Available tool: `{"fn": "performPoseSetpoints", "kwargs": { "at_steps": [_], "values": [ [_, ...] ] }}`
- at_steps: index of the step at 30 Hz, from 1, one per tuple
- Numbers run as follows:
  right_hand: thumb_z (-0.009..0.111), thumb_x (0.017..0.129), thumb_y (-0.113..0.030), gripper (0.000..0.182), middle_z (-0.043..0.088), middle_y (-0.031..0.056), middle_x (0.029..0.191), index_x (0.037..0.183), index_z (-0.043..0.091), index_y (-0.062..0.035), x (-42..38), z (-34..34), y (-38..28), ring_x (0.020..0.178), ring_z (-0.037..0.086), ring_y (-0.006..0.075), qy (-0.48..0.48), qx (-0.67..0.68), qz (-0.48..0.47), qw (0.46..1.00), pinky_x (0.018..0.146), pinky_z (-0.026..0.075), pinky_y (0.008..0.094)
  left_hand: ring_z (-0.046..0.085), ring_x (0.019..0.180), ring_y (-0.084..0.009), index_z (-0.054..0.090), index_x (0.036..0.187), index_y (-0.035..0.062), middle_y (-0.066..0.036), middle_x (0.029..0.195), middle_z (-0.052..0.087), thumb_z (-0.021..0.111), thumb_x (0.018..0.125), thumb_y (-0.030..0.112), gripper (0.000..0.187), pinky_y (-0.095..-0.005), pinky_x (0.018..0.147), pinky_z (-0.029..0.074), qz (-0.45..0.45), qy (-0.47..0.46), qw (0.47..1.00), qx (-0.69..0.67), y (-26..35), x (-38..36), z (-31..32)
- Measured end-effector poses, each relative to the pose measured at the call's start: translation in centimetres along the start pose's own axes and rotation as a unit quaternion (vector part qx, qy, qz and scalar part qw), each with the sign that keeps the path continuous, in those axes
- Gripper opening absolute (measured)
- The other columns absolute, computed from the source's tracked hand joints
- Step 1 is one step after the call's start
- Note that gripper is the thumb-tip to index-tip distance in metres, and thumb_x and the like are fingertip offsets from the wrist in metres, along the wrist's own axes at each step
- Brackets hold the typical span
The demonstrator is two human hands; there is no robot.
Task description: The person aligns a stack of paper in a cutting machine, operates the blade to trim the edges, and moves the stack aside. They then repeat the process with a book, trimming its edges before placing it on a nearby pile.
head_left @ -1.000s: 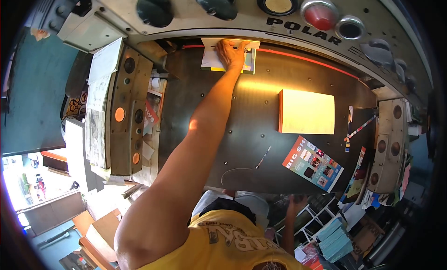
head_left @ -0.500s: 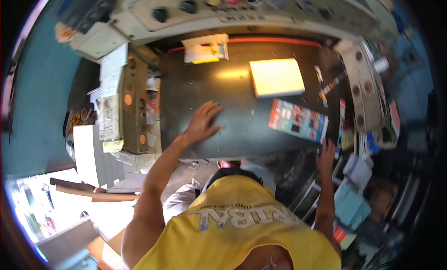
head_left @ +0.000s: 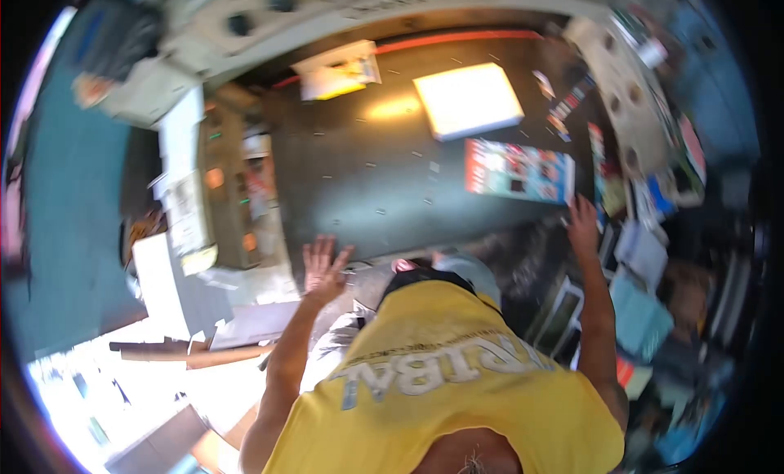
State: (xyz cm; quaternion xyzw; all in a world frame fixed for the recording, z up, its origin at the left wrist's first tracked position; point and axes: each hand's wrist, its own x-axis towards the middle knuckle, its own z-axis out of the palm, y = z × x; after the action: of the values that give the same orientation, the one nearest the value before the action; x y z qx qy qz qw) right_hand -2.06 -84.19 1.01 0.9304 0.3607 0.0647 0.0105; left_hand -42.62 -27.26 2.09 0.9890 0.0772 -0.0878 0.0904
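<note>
My left hand (head_left: 325, 270) is at the front left edge of the dark metal table (head_left: 351, 204), palm down with its fingers spread, holding nothing. At the lower right corner of a colourful printed booklet (head_left: 519, 172), my right hand (head_left: 581, 219) has its fingers apart; their tips are near or on the corner, and contact is hard to make out. The booklet lies flat. Just behind it sits a bright white stack of paper (head_left: 468, 101). Farther back on the left is a small white and yellow stack (head_left: 339, 72).
A machine panel with knobs (head_left: 282, 0) runs along the back. Side housings (head_left: 224, 180) flank the table. Narrow printed strips (head_left: 572, 100) lie at the right. Boxes and papers (head_left: 641, 311) are piled at the lower right, with white sheets (head_left: 175, 278) at the left.
My left hand has moved back from the table's middle to its front edge. My right hand stays by the booklet's corner. The view has tilted and shifted.
</note>
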Motion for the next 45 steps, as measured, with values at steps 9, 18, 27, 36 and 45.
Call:
{"fn": "performPoseSetpoints", "kwargs": {
  "at_steps": [9,18,27,36,45],
  "values": [
    [0.079,0.075,-0.006,0.098,0.041,0.0205,0.151,0.159,0.028,-0.0106,0.3,0.6,-0.8,0.135,0.043,0.0398,-0.034,-0.065,0.019,0.997,0.111,0.037,0.0524,0.008,0.154,-0.0451,0.027,0.159,0.0329,-0.021,0.167,0.012,0.079,0.076,0.034,0.098,-0.0718,0.117,0.011,-0.003,-0.022,0.999,0.028,-0.1,-0.1,0.4],
    [0.071,0.081,-0.004,0.088,0.042,0.0212,0.151,0.158,0.030,-0.0100,0.3,-0.1,-1.7,0.134,0.043,0.0399,-0.023,-0.050,0.026,0.998,0.111,0.036,0.0541,0.009,0.154,-0.0446,0.022,0.161,0.0340,-0.020,0.167,0.012,0.074,0.080,0.031,0.096,-0.0724,0.117,0.011,-0.003,-0.029,0.999,0.018,-0.1,-0.1,0.2],
    [0.067,0.083,0.000,0.085,0.042,0.0203,0.151,0.159,0.030,-0.0101,0.2,-0.3,-2.1,0.135,0.043,0.0388,-0.017,-0.066,0.026,0.997,0.111,0.037,0.0526,0.009,0.154,-0.0449,0.020,0.162,0.0330,-0.021,0.167,0.012,0.075,0.080,0.031,0.099,-0.0722,0.117,0.011,0.004,-0.015,1.000,0.025,-0.2,-0.3,0.4],
    [0.074,0.081,-0.003,0.092,0.039,0.0185,0.154,0.160,0.027,-0.0118,0.0,0.3,-2.1,0.138,0.041,0.0380,-0.020,-0.085,0.035,0.996,0.113,0.035,0.0517,0.004,0.154,-0.0443,0.020,0.161,0.0322,-0.020,0.167,0.009,0.076,0.081,0.034,0.098,-0.0700,0.119,0.008,-0.002,-0.029,0.998,0.049,-0.1,-0.5,0.5],
    [0.070,0.080,0.000,0.090,0.039,0.0201,0.154,0.159,0.028,-0.0090,0.0,-0.6,-3.6,0.140,0.040,0.0378,-0.004,-0.099,0.057,0.993,0.114,0.032,0.0535,0.010,0.154,-0.0430,0.022,0.161,0.0309,-0.020,0.167,0.013,0.077,0.080,0.033,0.097,-0.0711,0.117,0.013,-0.006,-0.039,0.999,0.017,0.5,-0.1,-1.2]
  ]
}}
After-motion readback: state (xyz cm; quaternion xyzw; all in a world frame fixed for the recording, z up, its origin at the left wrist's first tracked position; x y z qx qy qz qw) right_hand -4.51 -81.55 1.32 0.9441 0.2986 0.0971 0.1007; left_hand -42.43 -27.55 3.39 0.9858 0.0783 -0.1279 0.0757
